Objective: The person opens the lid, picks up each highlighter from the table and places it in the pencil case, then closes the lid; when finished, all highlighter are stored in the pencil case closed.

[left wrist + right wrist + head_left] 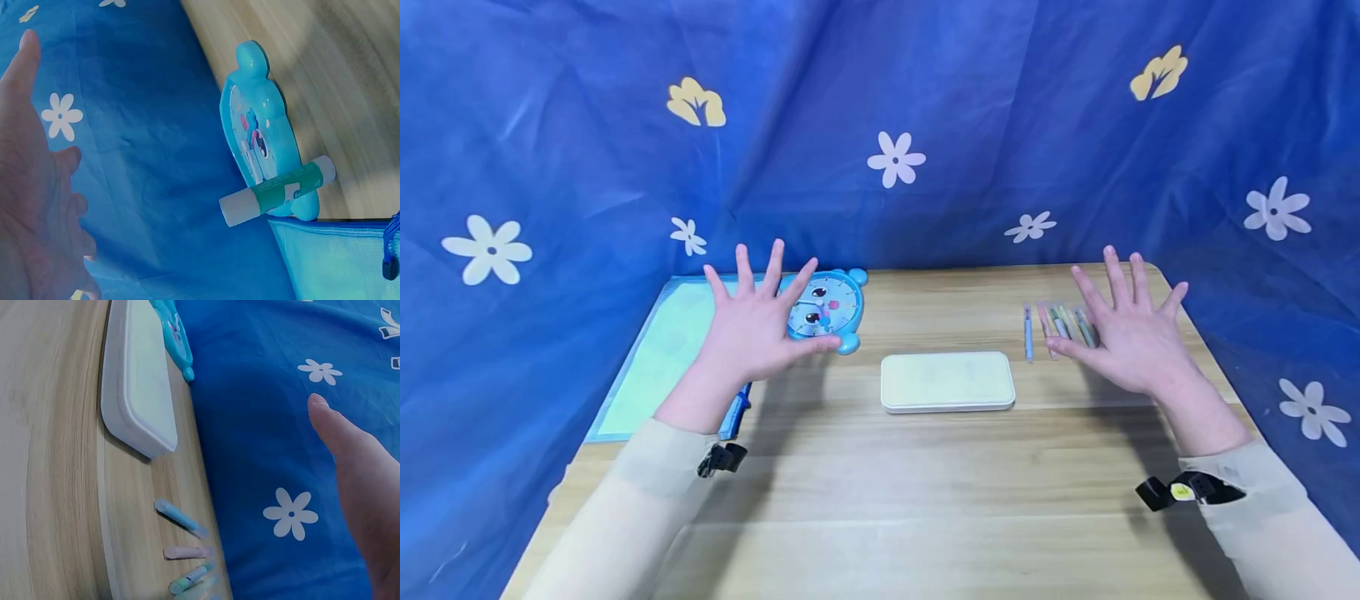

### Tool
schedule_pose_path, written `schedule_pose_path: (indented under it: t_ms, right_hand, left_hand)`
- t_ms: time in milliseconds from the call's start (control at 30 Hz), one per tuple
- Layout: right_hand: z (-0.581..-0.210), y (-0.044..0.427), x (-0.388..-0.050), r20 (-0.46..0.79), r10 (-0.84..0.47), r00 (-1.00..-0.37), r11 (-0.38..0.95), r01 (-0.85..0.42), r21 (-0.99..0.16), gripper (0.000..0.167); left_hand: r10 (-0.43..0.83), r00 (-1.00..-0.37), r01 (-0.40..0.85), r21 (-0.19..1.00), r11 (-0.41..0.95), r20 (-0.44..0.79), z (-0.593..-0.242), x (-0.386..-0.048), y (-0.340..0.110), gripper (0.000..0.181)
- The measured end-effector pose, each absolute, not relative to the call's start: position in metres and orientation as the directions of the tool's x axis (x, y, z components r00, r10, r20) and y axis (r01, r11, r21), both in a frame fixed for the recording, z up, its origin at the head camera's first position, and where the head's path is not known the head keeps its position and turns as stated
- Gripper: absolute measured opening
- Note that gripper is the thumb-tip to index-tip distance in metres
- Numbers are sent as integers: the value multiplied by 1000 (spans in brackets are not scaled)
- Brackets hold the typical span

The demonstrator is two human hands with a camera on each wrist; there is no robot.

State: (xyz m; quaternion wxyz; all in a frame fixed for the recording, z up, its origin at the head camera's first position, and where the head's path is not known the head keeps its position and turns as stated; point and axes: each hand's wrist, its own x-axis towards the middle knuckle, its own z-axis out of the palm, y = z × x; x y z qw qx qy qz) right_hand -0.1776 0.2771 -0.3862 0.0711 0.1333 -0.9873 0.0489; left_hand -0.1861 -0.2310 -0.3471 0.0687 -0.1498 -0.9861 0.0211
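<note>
"One view at a time, then. What does the head camera show?"

"The left hand point(748, 333) is spread wide, fingers apart, its back toward the camera, over the left part of the table point(925, 517). It partly covers a blue clock point(844, 292) with a cartoon face. Just left of the clock lies a pale green zip bag point(658, 358)."

"And on the other side?"

"The right hand point(1131, 342) is just as wide, fingers fanned. It overlaps a row of pens point(1060, 322); a blue pen point(1028, 333) and a pink pen point(1047, 330) sit at the row's left end."

"What lies between the two?"

"A white case point(947, 379), flat on the table. Behind hangs a blue cloth point(970, 75) printed with flowers and leaves."

"Now the left wrist view?"

"The left hand is at the left edge, thumb straight, well apart from the clock. A green glue stick point(290, 190) with white ends crosses the clock's edge; I can't tell whether they touch. Beside them is the zip bag's corner."

"And from the right wrist?"

"Of the right hand, mainly a straight thumb shows, apart from the pens. They lie side by side near the white case's rounded end."
</note>
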Motion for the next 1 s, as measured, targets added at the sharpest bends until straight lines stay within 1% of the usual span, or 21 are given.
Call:
schedule_pose_path:
  t_ms: [167,267,433,533,600,700,767,833,900,1000]
  right_hand:
    - [-387,270,-175,182,-295,-938,946,-313,-79,108]
    - [-389,263,-173,198,-319,-927,935,-342,-96,107]
    - [-394,251,-169,240,-371,-897,898,-413,-152,106]
    - [-398,245,-167,268,-403,-875,859,-463,-219,105]
    - [-401,241,-165,268,-415,-870,826,-483,-290,103]
    - [-403,237,-162,246,-423,-872,769,-489,-410,99]
    - [-403,235,-161,234,-423,-875,727,-482,-490,96]
    - [-404,232,-160,232,-421,-877,675,-474,-565,91]
    - [-407,230,-162,238,-428,-872,604,-472,-642,86]
    - [-414,226,-167,243,-446,-862,512,-468,-721,79]
  left_hand:
    - [320,-940,315,-60,947,118,-351,-182,-225,120]
    - [359,-927,358,-27,933,109,-352,-178,-220,119]
    - [444,-889,451,44,891,112,-355,-170,-209,116]
    - [469,-873,482,88,872,130,-359,-166,-204,114]
    - [472,-868,493,148,857,153,-362,-164,-201,108]
    - [452,-870,492,276,826,198,-368,-161,-197,93]
    - [429,-878,479,381,790,215,-374,-161,-193,81]
    - [400,-893,448,504,738,208,-382,-161,-190,72]
    - [373,-911,399,611,684,177,-393,-162,-187,72]
    - [359,-926,323,734,597,115,-410,-163,-182,81]
